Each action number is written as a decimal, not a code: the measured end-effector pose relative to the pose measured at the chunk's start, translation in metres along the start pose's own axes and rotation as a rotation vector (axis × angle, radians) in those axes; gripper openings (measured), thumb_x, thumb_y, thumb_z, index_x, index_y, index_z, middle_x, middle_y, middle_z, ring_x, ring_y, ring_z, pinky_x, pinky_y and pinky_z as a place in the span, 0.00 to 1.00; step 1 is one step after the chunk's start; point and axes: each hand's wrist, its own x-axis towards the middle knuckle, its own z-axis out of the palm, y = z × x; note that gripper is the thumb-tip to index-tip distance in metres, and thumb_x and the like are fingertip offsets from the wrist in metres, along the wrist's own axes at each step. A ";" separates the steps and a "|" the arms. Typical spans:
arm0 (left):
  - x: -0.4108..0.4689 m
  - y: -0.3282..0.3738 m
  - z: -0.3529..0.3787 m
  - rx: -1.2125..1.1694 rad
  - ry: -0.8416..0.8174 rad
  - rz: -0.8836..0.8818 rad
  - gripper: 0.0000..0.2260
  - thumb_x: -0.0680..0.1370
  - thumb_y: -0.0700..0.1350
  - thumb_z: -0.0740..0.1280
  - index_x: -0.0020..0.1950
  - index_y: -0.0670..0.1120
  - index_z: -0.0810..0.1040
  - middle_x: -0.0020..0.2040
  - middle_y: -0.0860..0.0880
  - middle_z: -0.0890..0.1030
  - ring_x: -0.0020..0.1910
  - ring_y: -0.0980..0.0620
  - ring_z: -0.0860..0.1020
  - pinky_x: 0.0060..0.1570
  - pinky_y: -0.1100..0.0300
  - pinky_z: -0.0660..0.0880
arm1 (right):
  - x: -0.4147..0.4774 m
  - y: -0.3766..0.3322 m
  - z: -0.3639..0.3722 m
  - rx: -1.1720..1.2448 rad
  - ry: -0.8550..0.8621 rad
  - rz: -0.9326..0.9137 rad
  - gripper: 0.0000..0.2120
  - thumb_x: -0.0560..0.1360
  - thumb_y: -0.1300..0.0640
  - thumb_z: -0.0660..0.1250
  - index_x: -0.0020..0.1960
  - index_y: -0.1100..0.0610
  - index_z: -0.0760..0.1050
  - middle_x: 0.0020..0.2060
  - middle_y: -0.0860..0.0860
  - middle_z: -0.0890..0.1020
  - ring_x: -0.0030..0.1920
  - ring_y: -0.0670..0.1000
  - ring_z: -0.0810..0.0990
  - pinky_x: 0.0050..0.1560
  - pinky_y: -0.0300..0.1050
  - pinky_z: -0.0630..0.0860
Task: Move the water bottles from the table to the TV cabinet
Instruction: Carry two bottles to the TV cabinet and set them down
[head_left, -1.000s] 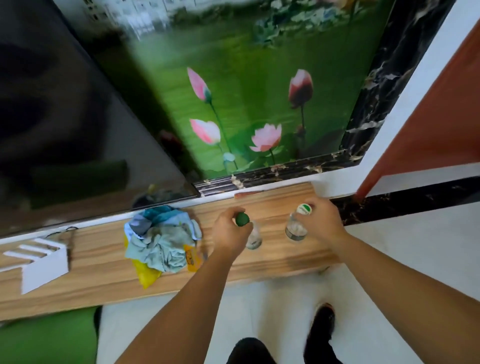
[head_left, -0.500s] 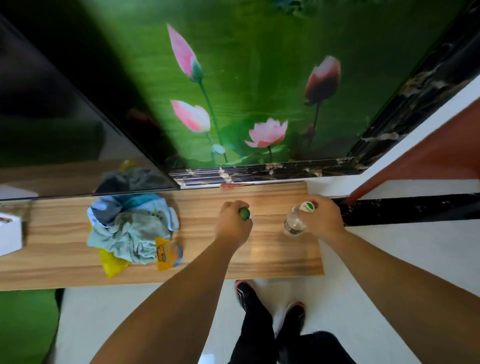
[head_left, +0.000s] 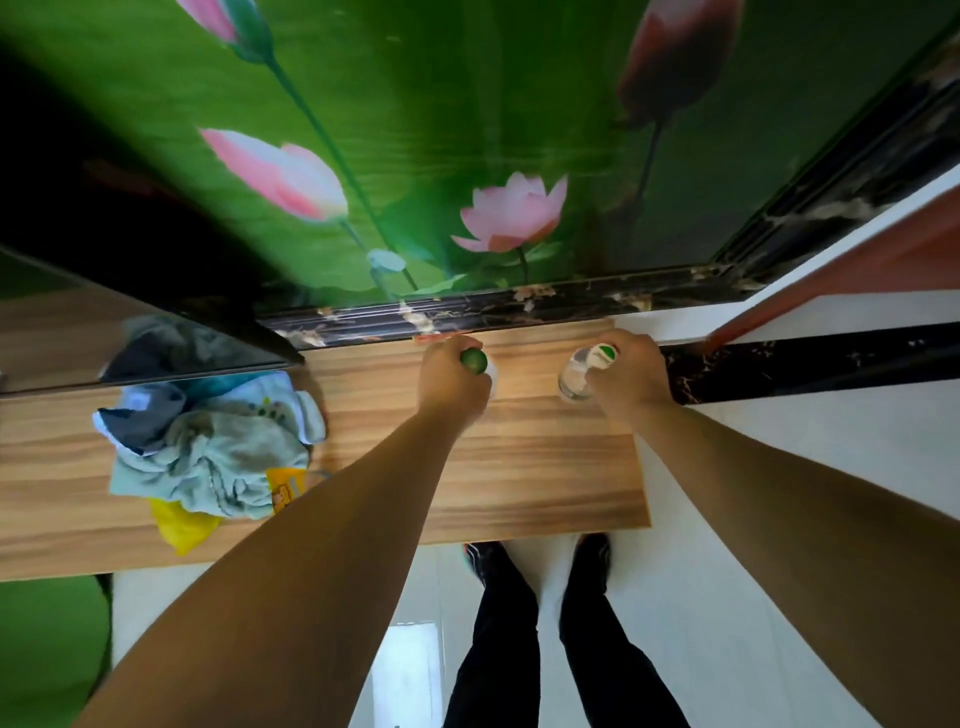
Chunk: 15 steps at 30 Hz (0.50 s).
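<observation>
My left hand (head_left: 451, 384) is closed around a water bottle with a green cap (head_left: 474, 360), most of the bottle hidden under the hand. My right hand (head_left: 628, 375) grips a clear water bottle with a white-and-green cap (head_left: 577, 375). Both bottles are upright over the far right part of the wooden TV cabinet top (head_left: 545, 467), close to the wall. Whether their bases touch the wood I cannot tell.
A heap of light blue and grey cloths (head_left: 208, 441) with yellow packaging (head_left: 182, 525) lies on the cabinet to the left. The black TV screen (head_left: 104, 260) stands at the back left. A lotus mural wall (head_left: 467, 156) rises behind. My feet (head_left: 540, 561) stand at the cabinet's front edge.
I have stepped closer and leaned over the cabinet. Both hands with their bottles have moved further back toward the wall and lower over the wood.
</observation>
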 end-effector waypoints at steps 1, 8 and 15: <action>0.008 0.001 0.005 0.008 -0.004 -0.002 0.16 0.71 0.37 0.65 0.58 0.46 0.79 0.59 0.44 0.78 0.54 0.46 0.76 0.49 0.63 0.68 | 0.008 0.001 0.003 -0.020 0.001 -0.012 0.15 0.70 0.66 0.67 0.55 0.56 0.78 0.57 0.57 0.77 0.50 0.55 0.77 0.47 0.42 0.73; 0.047 -0.009 0.038 -0.050 -0.025 -0.095 0.16 0.74 0.39 0.64 0.60 0.48 0.78 0.60 0.44 0.78 0.54 0.45 0.77 0.49 0.60 0.71 | 0.053 0.008 0.034 -0.078 -0.048 -0.031 0.18 0.71 0.64 0.66 0.61 0.58 0.75 0.62 0.59 0.71 0.57 0.60 0.75 0.59 0.44 0.71; 0.062 -0.037 0.066 -0.212 -0.111 -0.195 0.18 0.71 0.40 0.70 0.60 0.50 0.78 0.54 0.47 0.79 0.49 0.45 0.79 0.46 0.59 0.74 | 0.082 0.022 0.066 -0.126 -0.085 -0.049 0.19 0.72 0.66 0.65 0.62 0.57 0.73 0.65 0.59 0.67 0.57 0.62 0.75 0.62 0.49 0.72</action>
